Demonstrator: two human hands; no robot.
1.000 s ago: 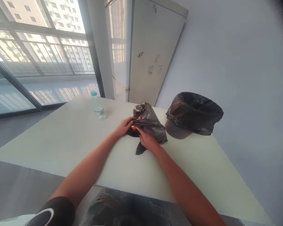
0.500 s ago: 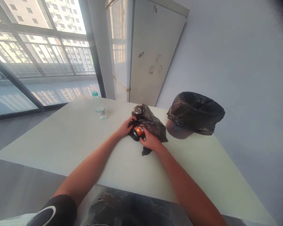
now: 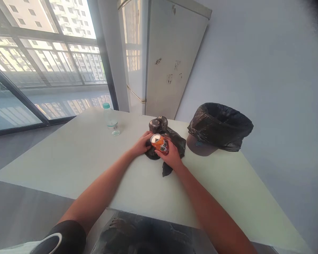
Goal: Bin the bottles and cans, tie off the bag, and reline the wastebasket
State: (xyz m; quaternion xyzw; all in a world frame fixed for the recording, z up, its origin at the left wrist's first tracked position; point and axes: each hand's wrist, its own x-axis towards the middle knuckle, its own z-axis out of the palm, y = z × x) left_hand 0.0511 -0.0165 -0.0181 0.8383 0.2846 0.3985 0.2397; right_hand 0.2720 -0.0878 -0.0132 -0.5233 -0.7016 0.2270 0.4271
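My right hand (image 3: 170, 157) is wrapped round an orange drink can (image 3: 160, 143), lifted out of a crumpled black plastic bag (image 3: 178, 143) that lies on the white table (image 3: 76, 155). My left hand (image 3: 141, 144) grips the left edge of that bag, fingers curled on the plastic. A second can (image 3: 156, 124), grey-topped and half covered by the bag, stands just behind the orange one.
A bin lined with a black bag (image 3: 218, 127) stands to the right on the table. A clear water bottle with a green cap (image 3: 110, 119) stands at the back left. A white fridge (image 3: 164, 56) and large windows are behind. Another dark bag (image 3: 143, 234) sits below the table's near edge.
My right hand has drawn the orange can up out of the black bag, which has slumped flatter. My left hand has stayed on the bag's edge.
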